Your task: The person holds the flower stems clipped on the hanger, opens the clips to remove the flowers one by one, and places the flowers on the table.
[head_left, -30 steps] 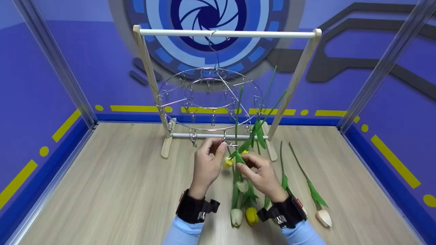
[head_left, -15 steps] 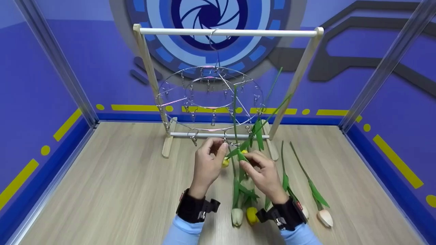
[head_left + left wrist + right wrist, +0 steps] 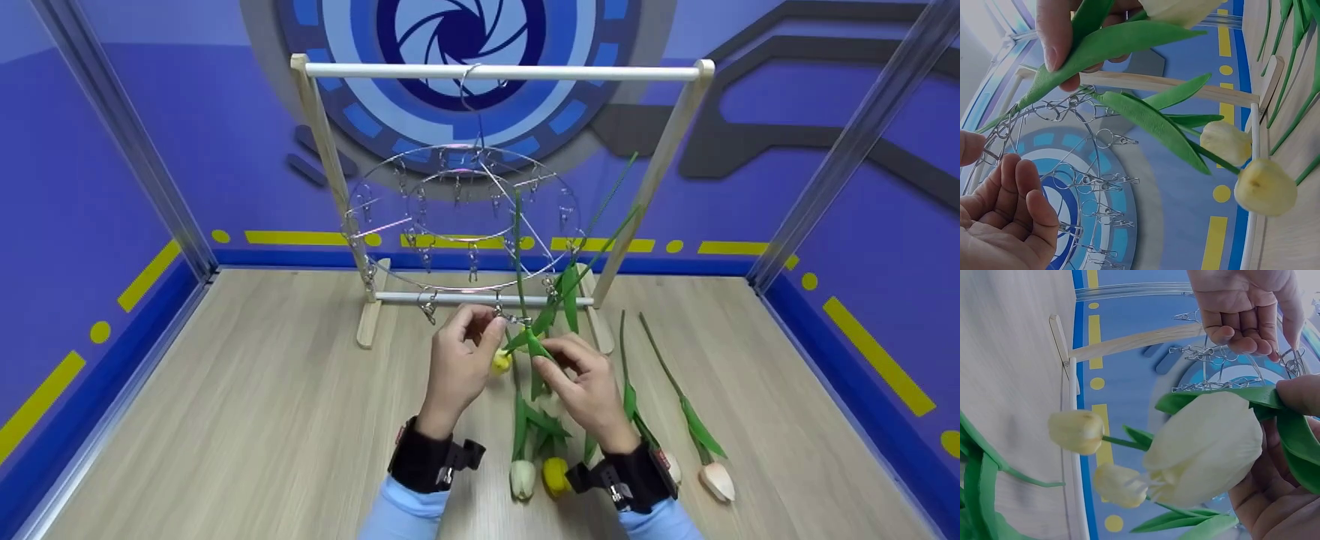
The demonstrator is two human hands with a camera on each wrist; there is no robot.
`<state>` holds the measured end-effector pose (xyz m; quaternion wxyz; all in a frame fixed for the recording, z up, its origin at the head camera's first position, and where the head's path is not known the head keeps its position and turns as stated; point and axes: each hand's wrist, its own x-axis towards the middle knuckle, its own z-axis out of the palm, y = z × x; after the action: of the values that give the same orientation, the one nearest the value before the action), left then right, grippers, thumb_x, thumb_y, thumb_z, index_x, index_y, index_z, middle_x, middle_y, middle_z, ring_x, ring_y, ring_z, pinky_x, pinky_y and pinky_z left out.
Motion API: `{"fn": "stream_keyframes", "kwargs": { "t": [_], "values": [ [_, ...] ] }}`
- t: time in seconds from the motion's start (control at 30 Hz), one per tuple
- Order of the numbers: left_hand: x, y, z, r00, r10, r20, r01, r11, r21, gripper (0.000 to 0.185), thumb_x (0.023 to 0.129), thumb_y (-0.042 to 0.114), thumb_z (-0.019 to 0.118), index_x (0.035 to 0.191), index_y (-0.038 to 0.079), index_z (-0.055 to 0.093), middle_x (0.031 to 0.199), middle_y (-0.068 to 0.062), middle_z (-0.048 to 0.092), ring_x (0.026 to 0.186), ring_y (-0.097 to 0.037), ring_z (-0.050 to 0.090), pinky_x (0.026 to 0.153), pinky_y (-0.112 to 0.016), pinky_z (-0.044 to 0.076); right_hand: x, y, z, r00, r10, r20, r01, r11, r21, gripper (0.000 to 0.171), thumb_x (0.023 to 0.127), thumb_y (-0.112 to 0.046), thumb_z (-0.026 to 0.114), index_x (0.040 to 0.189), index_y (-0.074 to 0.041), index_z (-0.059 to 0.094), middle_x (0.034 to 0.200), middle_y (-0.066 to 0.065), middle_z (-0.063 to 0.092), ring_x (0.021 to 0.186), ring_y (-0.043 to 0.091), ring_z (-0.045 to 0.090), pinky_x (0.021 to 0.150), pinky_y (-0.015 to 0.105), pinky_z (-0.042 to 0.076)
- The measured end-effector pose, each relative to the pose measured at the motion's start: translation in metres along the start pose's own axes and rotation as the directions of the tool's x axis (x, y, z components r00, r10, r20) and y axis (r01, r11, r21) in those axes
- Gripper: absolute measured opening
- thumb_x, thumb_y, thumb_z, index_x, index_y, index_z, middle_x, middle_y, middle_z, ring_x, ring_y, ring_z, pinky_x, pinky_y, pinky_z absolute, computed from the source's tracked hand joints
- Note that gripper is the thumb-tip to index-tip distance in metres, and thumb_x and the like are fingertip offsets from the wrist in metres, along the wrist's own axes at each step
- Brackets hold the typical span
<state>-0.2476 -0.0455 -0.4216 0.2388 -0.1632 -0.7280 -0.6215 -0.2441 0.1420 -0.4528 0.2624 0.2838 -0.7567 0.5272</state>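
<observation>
A round wire hanger [image 3: 480, 289] is hanging from the rail [image 3: 390, 71] of a wooden stand [image 3: 658, 172], and the work is going on at its front edge. Just below that edge, the left hand [image 3: 459, 367] is pinching a small metal clip [image 3: 517, 320] between thumb and finger. To the right of that clip, the right hand [image 3: 585, 390] is pinching a white tulip [image 3: 1204, 450] by its leaves, the bloom pointing down and the stem [image 3: 519, 247] rising in front of the hanger.

The step in hand appears to be fitting this stem into the clip; whether the clip is actually biting on it, the view is leaving uncertain. Two hanging tulips [image 3: 1266, 185] are dangling at the hanger's right side (their stems are sticking up past it). Below the hanger, on the bench [image 3: 262, 390], a pale tulip [image 3: 523, 480] and a yellow tulip [image 3: 556, 477] are lying side by side, with a pink tulip [image 3: 718, 481] lying farther right.

The next move is probably calling for the left hand to release the clip onto the stem, the right supporting the weight meanwhile.
</observation>
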Motion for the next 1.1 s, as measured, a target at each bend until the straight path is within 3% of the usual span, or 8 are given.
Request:
{"fn": "stream_keyframes", "kwargs": {
  "t": [0.3, 0.5, 0.73, 1.1],
  "values": [
    [0.001, -0.002, -0.001, 1.0, 0.022, 0.007, -0.022, 1.0, 0.019, 0.011, 0.1, 0.015, 0.067, 0.101, 0.004, 0.07, 0.09, -0.005, 0.065, 0.079, -0.014, 0.057, 0.071, -0.024, 0.047, -0.002, 0.001, -0.002, 0.999, 0.032, 0.012, -0.032, 0.999, 0.006, 0.023, 0.088, 0.012, 0.072, 0.106, -0.002, 0.076, 0.092, 0.013, 0.069, 0.078, 0.006, 0.058, 0.068, 0.017, 0.048],
    [0.001, -0.002, -0.001, 0.999, 0.048, 0.002, -0.048, 0.999, 0.008, 0.009, 0.1, 0.012, 0.068, 0.1, 0.004, 0.07, 0.089, -0.004, 0.065, 0.078, -0.013, 0.057, 0.07, -0.024, 0.047, 0.001, -0.006, -0.002, 0.999, 0.033, -0.001, -0.033, 0.999, -0.011, 0.022, 0.086, 0.016, 0.071, 0.103, 0.003, 0.074, 0.09, 0.016, 0.068, 0.078, 0.005, 0.058, 0.069, 0.016, 0.047],
    [0.002, -0.002, -0.001, 0.998, 0.063, 0.006, -0.063, 0.998, 0.0, 0.007, 0.098, 0.01, 0.069, 0.1, 0.004, 0.071, 0.089, -0.003, 0.066, 0.078, -0.013, 0.057, 0.07, -0.024, 0.047, 0.008, -0.034, -0.005, 1.0, 0.001, -0.007, -0.001, 1.0, 0.002, 0.019, 0.084, 0.021, 0.068, 0.1, 0.01, 0.072, 0.089, 0.019, 0.066, 0.077, 0.006, 0.056, 0.07, 0.015, 0.046],
    [0.002, -0.003, -0.001, 0.998, 0.069, 0.007, -0.069, 0.998, 0.01, 0.006, 0.097, 0.009, 0.069, 0.099, 0.004, 0.071, 0.09, -0.003, 0.066, 0.078, -0.013, 0.056, 0.07, -0.023, 0.046, 0.01, -0.038, -0.007, 1.0, 0.02, -0.002, -0.02, 1.0, -0.014, 0.016, 0.085, 0.018, 0.07, 0.099, 0.01, 0.073, 0.088, 0.018, 0.067, 0.077, 0.006, 0.058, 0.069, 0.014, 0.048]
  ]
}}
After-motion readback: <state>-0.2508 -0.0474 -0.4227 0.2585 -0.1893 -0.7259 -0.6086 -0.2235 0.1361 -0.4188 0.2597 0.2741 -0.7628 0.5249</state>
